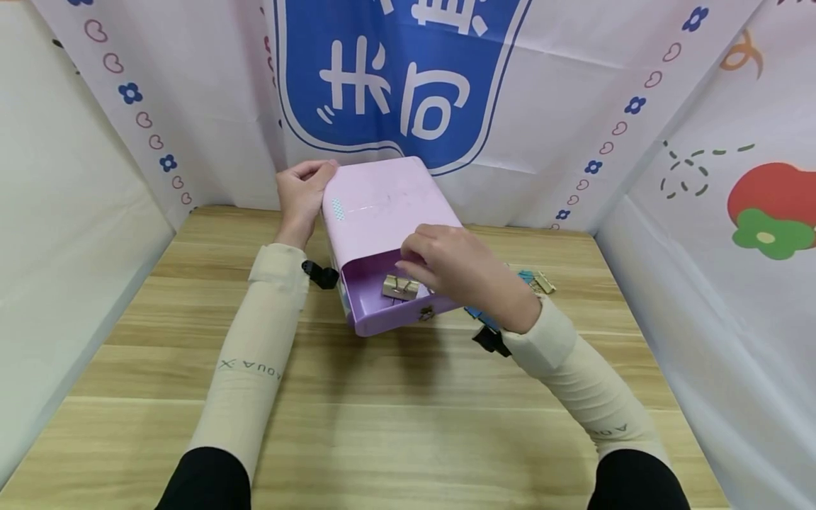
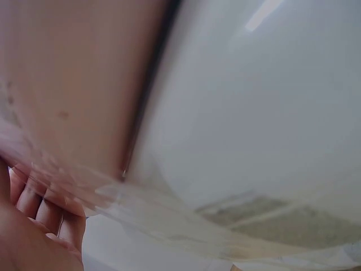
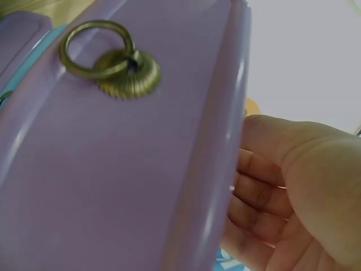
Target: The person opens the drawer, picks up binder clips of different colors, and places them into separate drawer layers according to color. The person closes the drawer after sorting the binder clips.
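On the pale left sleeve (image 1: 245, 397), toward the elbow from the left fingers (image 1: 312, 170), I can read through my head camera the dark letters "AQUA" and "X"; they appear to me upside down. On the right sleeve (image 1: 589, 379), behind the right fingers (image 1: 417, 244), I see one "A" and a piece of the next letter. Beyond the fingers of both hands, the blue sign (image 1: 395, 78) carries big white characters, which I cannot read with certainty.
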Demonstrator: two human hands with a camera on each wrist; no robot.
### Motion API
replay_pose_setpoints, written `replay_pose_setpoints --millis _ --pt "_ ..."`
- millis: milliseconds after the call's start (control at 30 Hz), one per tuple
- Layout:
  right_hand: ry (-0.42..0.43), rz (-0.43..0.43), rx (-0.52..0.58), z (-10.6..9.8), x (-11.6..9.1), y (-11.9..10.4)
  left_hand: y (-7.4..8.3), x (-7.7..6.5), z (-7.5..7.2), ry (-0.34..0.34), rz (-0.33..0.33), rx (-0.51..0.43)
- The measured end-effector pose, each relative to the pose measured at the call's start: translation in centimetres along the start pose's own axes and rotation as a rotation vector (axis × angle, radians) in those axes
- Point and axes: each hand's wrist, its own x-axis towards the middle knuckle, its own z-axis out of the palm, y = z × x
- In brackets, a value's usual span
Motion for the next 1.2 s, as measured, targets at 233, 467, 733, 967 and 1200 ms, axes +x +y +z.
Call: replay_pose_setpoints --millis 233,467,733,967,1200 --pt "0.094 0.008 0.014 -1.2 -1.8 1.6 0.1 0.0 0.0 -0.001 0.004 -0.005" --pt "0.105 0.135 0.008 -1.8 -4.0 3.9 0.0 0.2 0.0 0.002 0.004 -0.039" --pt "0.139 0.188 -0.013 -1.6 -7.2 6.7 -0.1 0.2 0.1 0.004 -0.001 -0.036" --pt "0.081 0.292 -0.018 -1.1 -9.8 8.5 0.0 0.1 0.0 0.009 -0.013 -0.031" --pt "-0.007 0.374 0.002 -0.7 -11.9 10.2 -0.1 0.1 0.2 0.006 -0.007 -0.029"
